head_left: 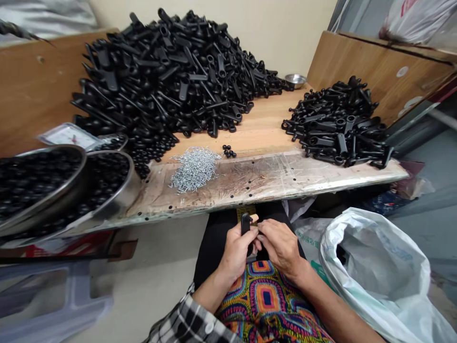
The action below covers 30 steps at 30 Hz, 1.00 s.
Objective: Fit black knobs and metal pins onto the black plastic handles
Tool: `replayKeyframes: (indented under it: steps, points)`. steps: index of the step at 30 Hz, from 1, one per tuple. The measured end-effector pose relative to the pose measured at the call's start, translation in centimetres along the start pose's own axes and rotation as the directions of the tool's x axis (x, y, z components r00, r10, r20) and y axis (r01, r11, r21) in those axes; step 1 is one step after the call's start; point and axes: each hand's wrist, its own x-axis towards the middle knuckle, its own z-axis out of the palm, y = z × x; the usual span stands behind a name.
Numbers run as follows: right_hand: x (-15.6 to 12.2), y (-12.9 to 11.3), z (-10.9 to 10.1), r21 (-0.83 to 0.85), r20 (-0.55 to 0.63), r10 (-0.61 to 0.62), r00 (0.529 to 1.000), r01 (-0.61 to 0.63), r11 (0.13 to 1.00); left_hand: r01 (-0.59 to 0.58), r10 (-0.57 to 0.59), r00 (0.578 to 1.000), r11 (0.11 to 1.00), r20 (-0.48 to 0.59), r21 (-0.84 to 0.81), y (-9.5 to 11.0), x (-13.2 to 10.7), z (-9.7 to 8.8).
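Observation:
Over the lap, my left hand [233,251] is closed around a black plastic crank handle [245,225], whose flat arm stands up between thumb and fingers. Close against it, my right hand [282,247] has its fingertips pinched together; whatever lies between them is mostly hidden. Both hands are just below the front edge of the workbench [271,178]. On the bench ahead lie a heap of small silvery pins [195,169] and several black balls [229,151].
A tall pile of black crank handles [171,71] fills the bench's back left, with a smaller pile of handles [339,124] at right. Metal bowls [134,186] of black balls stand at left. An open white sack [385,257] is beside my right arm.

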Motion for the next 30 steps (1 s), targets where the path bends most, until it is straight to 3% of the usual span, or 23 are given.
replayKeyframes:
  steps: [4,8,10,12,14,16,18,20,24,30]
  points:
    - [-0.1,-0.5,-0.4,-0.089,0.029,0.044,0.999,-0.041,0.995,-0.137,0.152,0.986,0.973,-0.068,0.187,-0.9,-0.1,0.0]
    - [-0.3,-0.8,-1.1,-0.140,0.141,0.112,0.984,-0.092,0.986,-0.231,0.250,0.968,0.912,-0.013,0.338,-1.3,-0.7,0.3]
    - [-0.6,-0.5,-1.3,-0.073,0.174,0.163,0.971,-0.152,0.986,-0.249,0.260,0.965,0.897,0.019,0.367,-1.3,-1.0,0.5]
    - [-0.6,0.0,-1.5,0.112,0.166,0.275,0.947,-0.295,0.949,-0.265,0.274,0.961,0.886,0.030,0.380,-1.2,-1.3,0.5]
    - [-0.5,0.4,-1.9,0.399,0.202,0.454,0.868,-0.496,0.771,-0.290,0.308,0.951,0.870,0.021,0.398,-1.0,-1.5,0.4]
    - [-0.1,0.4,-2.2,0.662,0.308,0.589,0.748,-0.613,0.432,-0.313,0.344,0.939,0.834,0.016,0.454,-0.9,-1.7,0.3]
    - [0.3,0.0,-2.4,0.795,0.412,0.622,0.666,-0.596,0.113,-0.340,0.395,0.918,0.754,0.026,0.562,-0.8,-1.7,0.3]
    - [0.6,-0.5,-2.3,0.836,0.464,0.613,0.640,-0.545,-0.065,-0.380,0.462,0.885,0.640,0.060,0.668,-0.8,-1.8,0.3]
    - [0.7,-1.4,-1.6,0.831,0.513,0.599,0.615,-0.529,-0.169,-0.426,0.528,0.840,0.506,0.121,0.750,-0.9,-1.7,0.2]
    - [0.7,-1.6,-0.9,0.834,0.503,0.604,0.619,-0.530,-0.151,-0.392,0.543,0.833,0.440,0.108,0.808,-0.9,-1.5,-0.2]
